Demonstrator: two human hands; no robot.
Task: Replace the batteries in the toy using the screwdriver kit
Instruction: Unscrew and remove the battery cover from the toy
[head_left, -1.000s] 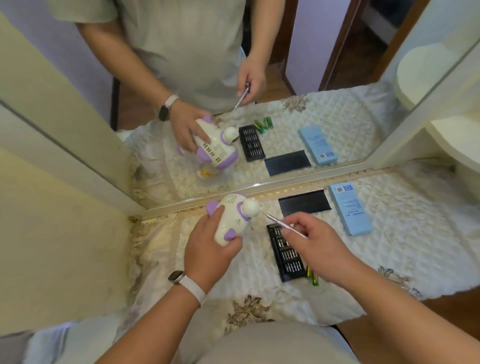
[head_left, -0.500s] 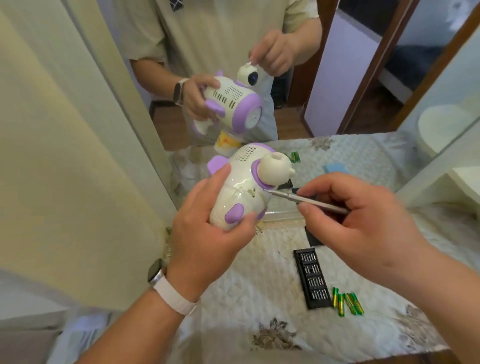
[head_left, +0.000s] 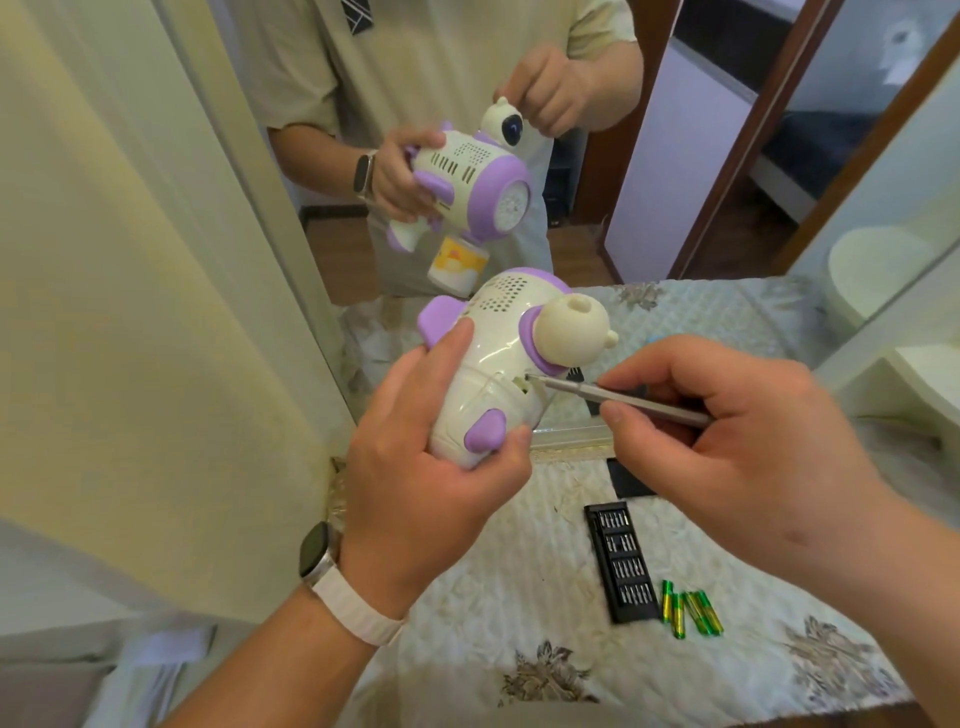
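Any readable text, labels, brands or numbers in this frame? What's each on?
No text can be read.
batteries: print on the green and yellow wraps too small.
bit tray: markings too small.
toy: its bottle, seen in the mirror, has a blurred yellow label.
watch: screen dark.

No legible text or labels anywhere.
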